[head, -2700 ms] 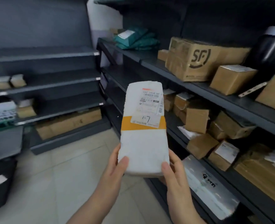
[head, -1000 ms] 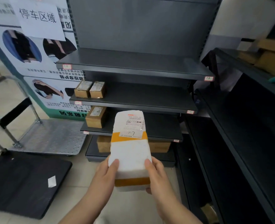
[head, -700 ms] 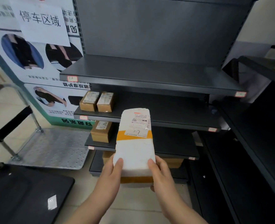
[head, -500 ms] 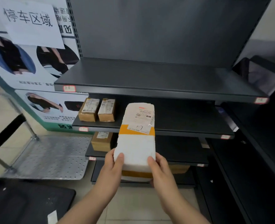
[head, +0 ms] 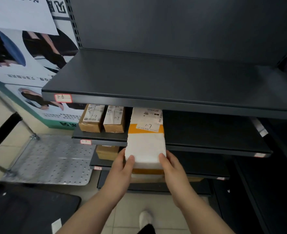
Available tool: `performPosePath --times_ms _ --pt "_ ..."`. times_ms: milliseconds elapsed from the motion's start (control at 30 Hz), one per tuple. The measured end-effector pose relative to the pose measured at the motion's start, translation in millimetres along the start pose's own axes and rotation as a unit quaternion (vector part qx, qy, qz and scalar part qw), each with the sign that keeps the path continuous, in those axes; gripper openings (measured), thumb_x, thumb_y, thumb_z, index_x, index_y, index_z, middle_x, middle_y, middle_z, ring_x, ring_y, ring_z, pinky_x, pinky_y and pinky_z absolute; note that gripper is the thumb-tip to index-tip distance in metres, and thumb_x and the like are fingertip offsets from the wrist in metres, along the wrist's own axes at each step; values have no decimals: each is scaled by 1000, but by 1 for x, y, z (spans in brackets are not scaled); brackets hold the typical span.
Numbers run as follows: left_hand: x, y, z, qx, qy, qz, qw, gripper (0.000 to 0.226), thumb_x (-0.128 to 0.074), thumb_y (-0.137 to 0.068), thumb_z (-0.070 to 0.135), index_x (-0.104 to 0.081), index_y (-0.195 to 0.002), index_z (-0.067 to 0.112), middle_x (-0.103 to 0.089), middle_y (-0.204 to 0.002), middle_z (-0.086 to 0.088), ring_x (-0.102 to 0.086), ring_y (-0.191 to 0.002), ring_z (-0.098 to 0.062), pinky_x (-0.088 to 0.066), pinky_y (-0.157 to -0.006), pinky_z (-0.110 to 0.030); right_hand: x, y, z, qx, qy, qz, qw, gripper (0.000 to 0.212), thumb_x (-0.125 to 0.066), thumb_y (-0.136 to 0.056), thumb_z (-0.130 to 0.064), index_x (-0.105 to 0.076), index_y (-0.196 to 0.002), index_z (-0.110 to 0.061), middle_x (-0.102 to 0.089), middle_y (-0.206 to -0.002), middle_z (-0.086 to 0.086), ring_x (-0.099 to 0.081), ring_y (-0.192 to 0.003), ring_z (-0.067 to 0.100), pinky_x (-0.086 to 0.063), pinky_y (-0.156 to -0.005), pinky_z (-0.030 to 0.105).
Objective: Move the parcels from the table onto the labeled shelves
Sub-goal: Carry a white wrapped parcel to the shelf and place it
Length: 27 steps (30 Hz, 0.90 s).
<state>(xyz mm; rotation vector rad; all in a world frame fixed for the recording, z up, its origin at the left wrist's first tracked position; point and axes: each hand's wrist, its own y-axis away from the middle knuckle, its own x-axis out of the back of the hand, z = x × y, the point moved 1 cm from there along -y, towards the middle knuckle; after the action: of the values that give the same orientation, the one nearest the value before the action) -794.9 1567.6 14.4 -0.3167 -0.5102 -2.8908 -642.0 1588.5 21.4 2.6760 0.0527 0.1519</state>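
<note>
– Both hands, the left hand (head: 120, 169) and the right hand (head: 172, 168), grip the near end of the white parcel (head: 146, 146) with fingers (head: 123, 152) curled around it. Its far end is over the shelf (head: 215, 141) tagged 1-7.
– Then the next move, I think, is to push it fully in, beside the two brown boxes (head: 114, 120) there.

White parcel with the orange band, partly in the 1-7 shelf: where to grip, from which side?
Grip the white parcel at its near end by both long edges, as the left hand and right hand do, coming from the aisle. Its far end is under the 1-6 shelf and a cardboard box sits close on its left, so likely only the overhanging end is free.
</note>
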Motion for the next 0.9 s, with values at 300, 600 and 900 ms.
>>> performPosePath --times_ms 300,600,900 --pt "-16 -77 8 45 -16 10 999 43 -36 -102 34 -29 -143 26 -50 -123 4 -47 -99 -10 -36 -78 -26 -2 -82 -20 -26 53 -43 997 48 -41 -99 -44 -32 -144 -34 -49 -125 -4 -52 -109 15 -46 -90 31" --pt "-20 -120 10 16 -69 -10 997 40 -33 -102 36 -27 -141 27 -53 -119 -2 -53 -105 -16 -40 -82 -28 -4 -134 -23 -8 112 -68 991 49 -37 -100 -44 -32 -146 -29 -50 -132 1 -49 -106 13 -40 -90 30" --pt "-26 -147 15 18 -144 24 989 48 -30 -103 37 -16 -148 27 -54 -119 -6 -51 -94 -17 -41 -77 -32 -7 -157 -28 34 158 -57 985 49 -33 -100 -46 -30 -147 -30 -50 -133 5 -46 -103 14 -36 -86 29"
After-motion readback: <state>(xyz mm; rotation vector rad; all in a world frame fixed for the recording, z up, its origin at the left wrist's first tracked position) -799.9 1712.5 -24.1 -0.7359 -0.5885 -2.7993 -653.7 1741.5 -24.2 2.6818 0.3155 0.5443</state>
